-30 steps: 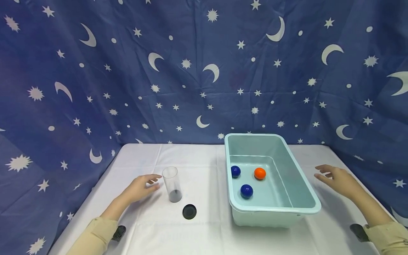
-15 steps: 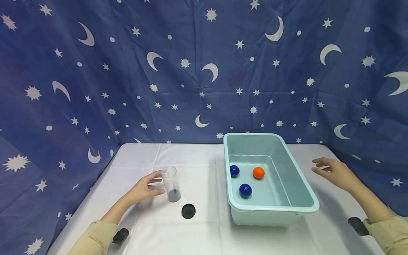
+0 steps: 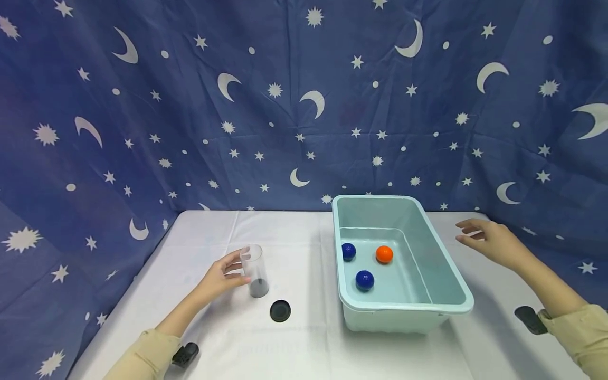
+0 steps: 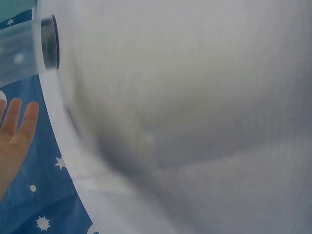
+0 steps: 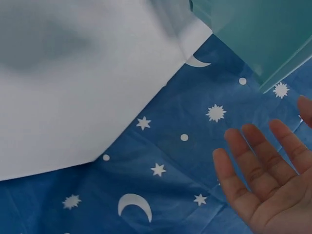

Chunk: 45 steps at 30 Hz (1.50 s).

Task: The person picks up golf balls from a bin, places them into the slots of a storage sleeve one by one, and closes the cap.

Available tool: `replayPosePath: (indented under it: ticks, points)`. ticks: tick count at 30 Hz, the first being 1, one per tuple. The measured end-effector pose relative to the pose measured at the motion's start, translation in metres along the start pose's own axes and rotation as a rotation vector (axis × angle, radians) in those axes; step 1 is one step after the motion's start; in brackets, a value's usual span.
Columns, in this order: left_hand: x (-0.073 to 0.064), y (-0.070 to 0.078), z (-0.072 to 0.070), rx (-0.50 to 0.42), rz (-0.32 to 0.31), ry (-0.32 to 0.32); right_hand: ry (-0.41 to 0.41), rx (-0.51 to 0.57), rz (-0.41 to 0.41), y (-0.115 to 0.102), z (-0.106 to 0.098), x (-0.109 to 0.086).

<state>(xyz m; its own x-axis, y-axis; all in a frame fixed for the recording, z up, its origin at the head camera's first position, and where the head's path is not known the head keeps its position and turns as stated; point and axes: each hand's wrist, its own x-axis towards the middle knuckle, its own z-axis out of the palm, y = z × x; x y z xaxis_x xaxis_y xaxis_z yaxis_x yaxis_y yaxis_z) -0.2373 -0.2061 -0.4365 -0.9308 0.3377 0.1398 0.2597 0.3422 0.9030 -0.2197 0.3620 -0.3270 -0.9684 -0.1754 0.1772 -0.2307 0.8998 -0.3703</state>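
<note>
At the far left, a deep-blue cloth backdrop printed with white moons, stars and dots point(image 3: 332, 177) hangs beside a table spread with a white cloth point(image 3: 296, 237), and it runs on behind the table's far edge. From the lower left comes a beige sleeve point(image 3: 144, 353), with a small black device point(image 3: 185, 354) at the wrist. The left hand point(image 3: 219, 278) is held fairly wide, thumb apart from the fingers, at the left side of a clear, colourless cylindrical tube with a dark base point(image 3: 255, 266). The fingertips and thumb overlap the tube's left edge in the head view; whether they touch it I cannot tell, and the fingers are not wrapped round it. The tube stands upright on the white cloth. Just to its right and nearer the camera, a flat, round black disc point(image 3: 280, 311) lies on the cloth, apart from the tube.

Farther right stands a pale aqua rectangular open bin point(image 3: 394, 322). On its floor, from left to right, are a glossy dark-blue ball point(image 3: 349, 251) partly hidden by the left rim, a second dark-blue ball point(image 3: 364, 280) nearer the camera, and a bright orange ball point(image 3: 384, 254), all apart.

Right of the bin, the right hand point(image 3: 496, 244) is empty, its fingers loosely extended and apart from the bin. Another black device point(image 3: 530, 320) sits at that wrist, beside a matching beige sleeve point(image 3: 579, 338).
</note>
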Motion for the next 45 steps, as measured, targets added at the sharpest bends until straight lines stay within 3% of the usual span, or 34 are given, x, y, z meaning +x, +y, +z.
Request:
replayPosePath:
  ticks: [6, 12, 19, 24, 31, 45]
  points:
    - [0.004, 0.004, 0.004, -0.018, 0.013, -0.015, -0.006, -0.031, -0.027, -0.010, -0.010, 0.009]
    - [0.002, 0.002, 0.011, -0.033, -0.019, -0.033, -0.038, -0.069, -0.048, -0.027, -0.014, 0.015]
    - [0.001, 0.001, 0.013, -0.028, 0.000, -0.016, -0.036, -0.128, -0.128, -0.055, -0.010, 0.020]
    - [-0.001, 0.000, 0.013, -0.017, -0.022, -0.001, -0.062, -0.147, -0.143, -0.069, -0.007, 0.023]
    - [-0.005, 0.004, 0.016, -0.015, -0.048, -0.013, -0.100, -0.159, -0.162, -0.078, 0.001, 0.025]
    - [-0.003, 0.012, 0.022, -0.036, -0.035, 0.012, -0.166, -0.254, -0.262, -0.101, 0.012, 0.040]
